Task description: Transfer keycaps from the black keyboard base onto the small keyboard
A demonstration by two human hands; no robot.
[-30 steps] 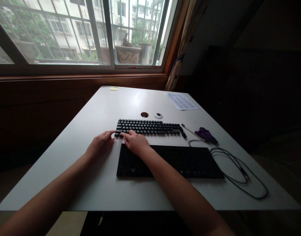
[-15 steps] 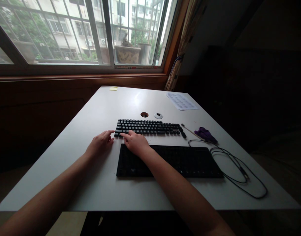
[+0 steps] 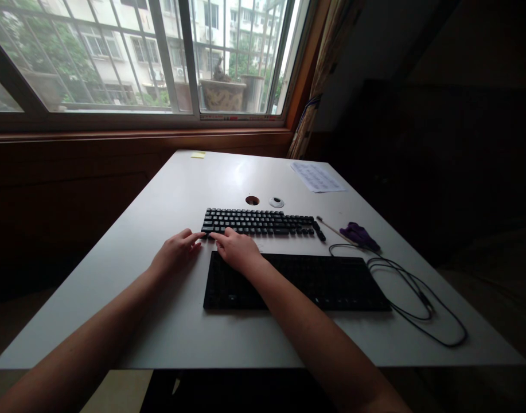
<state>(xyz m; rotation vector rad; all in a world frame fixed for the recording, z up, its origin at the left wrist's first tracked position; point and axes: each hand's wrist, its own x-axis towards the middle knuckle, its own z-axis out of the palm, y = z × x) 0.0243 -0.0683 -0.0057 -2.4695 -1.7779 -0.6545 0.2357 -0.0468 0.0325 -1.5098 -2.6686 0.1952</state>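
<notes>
Rows of loose black keycaps (image 3: 254, 221) lie on the white table, set out like a keyboard. My left hand (image 3: 176, 249) is at their lower left corner, its index finger stretched out and touching the end keycap of the bottom row. Close beside it, my right hand (image 3: 237, 248) has its index fingertip on a keycap in that same row, its other fingers partly hidden. Neither hand grips anything. Below the right hand and forearm lies a black keyboard (image 3: 297, 281), partly covered by them.
A black cable (image 3: 421, 298) loops to the right of the keyboard. A purple cloth (image 3: 358, 234) and a thin stick-like brush (image 3: 334, 228) lie near it. Farther back are a round hole (image 3: 252, 201), a white ring-shaped cover (image 3: 277, 202), printed paper (image 3: 318, 176) and a yellow note (image 3: 198, 155).
My left hand has moved slightly to the right, and its index fingertip now rests on the corner keycap. The right hand has stayed nearly still.
</notes>
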